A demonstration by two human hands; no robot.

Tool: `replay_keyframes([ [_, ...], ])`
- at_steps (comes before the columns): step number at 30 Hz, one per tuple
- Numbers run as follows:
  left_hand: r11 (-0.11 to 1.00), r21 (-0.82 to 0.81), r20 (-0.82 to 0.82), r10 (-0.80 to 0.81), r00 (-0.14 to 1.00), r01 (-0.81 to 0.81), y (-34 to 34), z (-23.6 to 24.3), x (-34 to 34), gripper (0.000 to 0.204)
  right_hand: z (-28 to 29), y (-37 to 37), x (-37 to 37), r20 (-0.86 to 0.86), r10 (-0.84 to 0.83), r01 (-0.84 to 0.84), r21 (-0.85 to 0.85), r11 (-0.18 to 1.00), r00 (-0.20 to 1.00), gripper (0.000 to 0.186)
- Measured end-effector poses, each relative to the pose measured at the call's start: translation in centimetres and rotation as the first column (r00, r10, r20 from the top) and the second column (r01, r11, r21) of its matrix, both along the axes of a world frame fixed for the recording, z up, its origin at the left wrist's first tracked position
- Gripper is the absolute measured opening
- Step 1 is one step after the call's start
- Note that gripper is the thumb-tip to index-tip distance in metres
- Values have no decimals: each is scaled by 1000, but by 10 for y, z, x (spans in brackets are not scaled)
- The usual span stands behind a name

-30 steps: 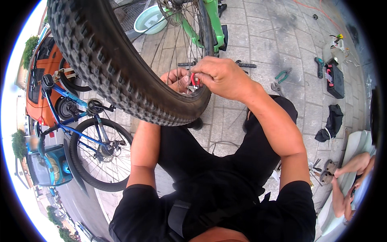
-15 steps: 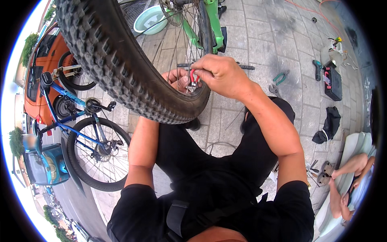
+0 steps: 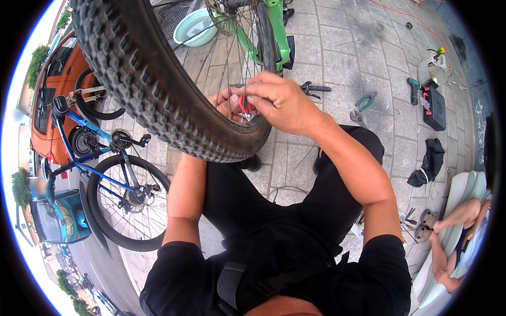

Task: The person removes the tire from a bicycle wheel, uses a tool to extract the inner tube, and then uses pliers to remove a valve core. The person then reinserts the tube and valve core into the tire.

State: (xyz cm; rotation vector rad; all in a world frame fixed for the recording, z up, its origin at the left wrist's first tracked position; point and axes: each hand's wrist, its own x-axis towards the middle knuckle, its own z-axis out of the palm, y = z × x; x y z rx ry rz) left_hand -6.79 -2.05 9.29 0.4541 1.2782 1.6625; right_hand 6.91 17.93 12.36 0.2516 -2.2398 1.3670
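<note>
A bicycle wheel with a knobby black tyre point(image 3: 145, 84) hangs close in front of me, its lower rim and spokes between my hands. My right hand point(image 3: 287, 102) is closed in a pinch on a small red spoke wrench point(image 3: 244, 104), held at the spokes just above the rim. My left hand point(image 3: 226, 102) reaches in from behind the tyre, fingers curled beside the wrench. What its fingertips grip, if anything, is partly hidden by spokes and my right hand. The green bike frame point(image 3: 282, 31) rises beyond the wheel.
A blue bicycle point(image 3: 89, 158) stands at left, near an orange car point(image 3: 50, 113). A pale basin point(image 3: 196, 27) lies beyond the wheel. On the paving at right are green-handled pliers point(image 3: 365, 100), an adjustable wrench point(image 3: 357, 118), a drill point(image 3: 413, 90), and a black toolbox point(image 3: 434, 108). A person's legs point(image 3: 448, 231) show at far right.
My right hand has shifted slightly left and rolled over the red spoke wrench, which has turned and shows less now. My left fingers have moved a little left with it.
</note>
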Motion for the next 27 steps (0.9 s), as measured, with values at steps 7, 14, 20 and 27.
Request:
replay_keyframes([
  [7, 1000, -9, -66, 26, 997, -27, 1, -2, 3, 38, 11, -9, 4, 274, 2, 65, -237, 969, 962, 21],
  [14, 998, -48, -100, 25, 995, -30, 1, 6, 4, 35, 6, -3, 7, 275, 63, 21, -291, 956, 959, 20],
  [20, 994, -93, -101, 43, 994, -52, 15, 4, 12, 18, 0, -4, 14, 397, 227, 19, -528, 849, 889, 27],
  [27, 998, 3, -69, 59, 996, -59, 16, 10, 12, 17, -22, -4, 8, 573, 295, 140, -594, 792, 765, 31],
])
